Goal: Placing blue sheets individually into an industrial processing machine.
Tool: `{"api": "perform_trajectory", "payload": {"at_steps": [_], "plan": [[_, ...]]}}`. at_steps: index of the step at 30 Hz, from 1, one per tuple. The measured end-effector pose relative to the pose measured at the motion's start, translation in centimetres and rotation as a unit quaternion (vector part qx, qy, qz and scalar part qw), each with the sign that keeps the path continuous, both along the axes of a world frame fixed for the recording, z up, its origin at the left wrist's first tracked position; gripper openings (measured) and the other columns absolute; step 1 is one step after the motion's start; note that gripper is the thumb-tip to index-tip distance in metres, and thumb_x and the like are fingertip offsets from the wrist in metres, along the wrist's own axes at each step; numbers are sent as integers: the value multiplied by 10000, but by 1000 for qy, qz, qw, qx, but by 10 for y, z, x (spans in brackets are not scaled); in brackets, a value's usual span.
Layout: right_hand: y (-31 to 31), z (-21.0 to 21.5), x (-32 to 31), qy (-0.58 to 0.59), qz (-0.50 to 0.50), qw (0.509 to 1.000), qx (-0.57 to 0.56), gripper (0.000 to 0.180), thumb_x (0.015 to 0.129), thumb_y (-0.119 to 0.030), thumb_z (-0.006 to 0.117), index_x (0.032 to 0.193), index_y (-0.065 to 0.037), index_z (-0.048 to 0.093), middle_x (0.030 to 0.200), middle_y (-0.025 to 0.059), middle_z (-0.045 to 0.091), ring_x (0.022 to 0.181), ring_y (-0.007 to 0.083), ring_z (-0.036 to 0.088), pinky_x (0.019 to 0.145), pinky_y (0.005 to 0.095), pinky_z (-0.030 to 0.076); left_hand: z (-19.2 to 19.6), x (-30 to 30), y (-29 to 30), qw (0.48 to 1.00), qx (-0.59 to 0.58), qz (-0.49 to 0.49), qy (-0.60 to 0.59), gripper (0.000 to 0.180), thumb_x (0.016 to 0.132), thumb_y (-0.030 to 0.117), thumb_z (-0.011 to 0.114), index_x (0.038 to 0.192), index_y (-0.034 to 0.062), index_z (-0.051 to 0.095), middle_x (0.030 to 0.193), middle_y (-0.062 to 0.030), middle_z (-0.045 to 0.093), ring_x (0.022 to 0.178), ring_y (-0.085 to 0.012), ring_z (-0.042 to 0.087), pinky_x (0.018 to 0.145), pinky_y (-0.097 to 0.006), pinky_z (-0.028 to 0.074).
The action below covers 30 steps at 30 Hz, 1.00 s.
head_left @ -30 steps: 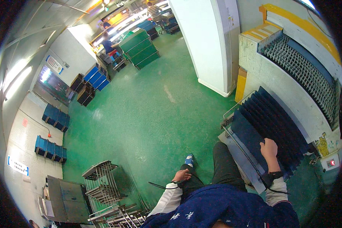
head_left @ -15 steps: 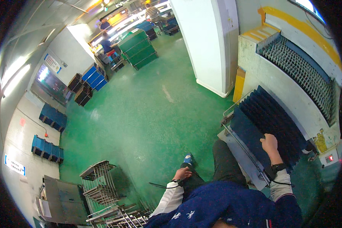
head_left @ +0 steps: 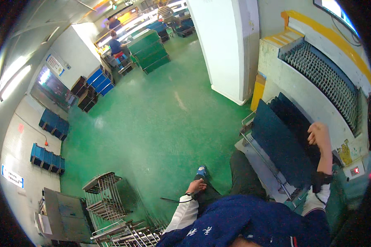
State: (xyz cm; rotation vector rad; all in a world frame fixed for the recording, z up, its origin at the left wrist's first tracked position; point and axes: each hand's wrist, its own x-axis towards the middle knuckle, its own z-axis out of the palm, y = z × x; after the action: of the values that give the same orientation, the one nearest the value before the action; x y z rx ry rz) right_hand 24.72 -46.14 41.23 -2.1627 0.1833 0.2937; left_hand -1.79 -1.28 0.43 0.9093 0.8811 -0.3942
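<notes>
On the right, a wire rack [head_left: 272, 160] holds a batch of thin dark blue panels [head_left: 276, 136] standing on edge. The front panel leans toward me, with a gap behind it. My right hand [head_left: 320, 135] is at the upper right edge of the rear panels, its fingers curled inward. Whether a panel edge is between those fingers is hidden. My left hand [head_left: 198, 186] lies on my left leg, fingers loose and holding nothing. Dark bands circle both wrists, each with a black cord.
Beside the rack stands a pale machine [head_left: 317, 94] with a slatted conveyor opening and yellow trim. A tall white cabinet [head_left: 224, 49] rises ahead. Metal racks [head_left: 105, 197] stand lower left. Blue crates [head_left: 47, 158] line the left wall. Several people sit at a far lit bench.
My right hand has moved from the front panel's edge to the right and farther away, to the rear panels. The fanned panels have parted, leaving a gap. My left hand stays on my leg.
</notes>
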Motion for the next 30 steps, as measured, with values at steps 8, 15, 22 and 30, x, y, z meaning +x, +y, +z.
{"api": "perform_trajectory", "payload": {"at_steps": [8, 15, 22, 30], "plan": [[8, -78, -12, -166, 203, 939, -221, 401, 698, -321, 581, 924, 9, 553, 854, 201, 560, 830, 277, 552, 709, 364, 421, 0, 5, -4, 1000, -19, 13, -1, 395, 814, 265, 487, 1045, -46, 408, 879, -218, 546, 707, -272, 562, 595, -315, 473], [26, -61, -14, -212, 179, 915, -293, 283, 610, -233, 610, 673, 35, 543, 674, 220, 528, 685, 360, 522, 608, 410, 398, -4, -1, 1, 1000, -4, 4, -19, 397, 828, 265, 471, 1079, -32, 393, 901, -231, 543, 706, -279, 562, 603, -324, 471], [27, -46, -12, -225, 210, 902, -303, 263, 593, -202, 622, 650, 40, 536, 675, 231, 532, 679, 364, 530, 609, 429, 406, -2, 1, 0, 1000, 4, 14, -15, 414, 831, 276, 462, 1079, -47, 389, 896, -231, 546, 706, -277, 563, 606, -318, 468], [-33, 65, -7, -282, 106, 934, -191, 444, 634, -210, 593, 1011, 12, 513, 994, 182, 525, 947, 274, 477, 809, 342, 363, 1, 9, 0, 1000, -5, -13, 9, 409, 832, 281, 460, 1066, -49, 400, 900, -218, 551, 721, -268, 563, 618, -307, 469]]}}
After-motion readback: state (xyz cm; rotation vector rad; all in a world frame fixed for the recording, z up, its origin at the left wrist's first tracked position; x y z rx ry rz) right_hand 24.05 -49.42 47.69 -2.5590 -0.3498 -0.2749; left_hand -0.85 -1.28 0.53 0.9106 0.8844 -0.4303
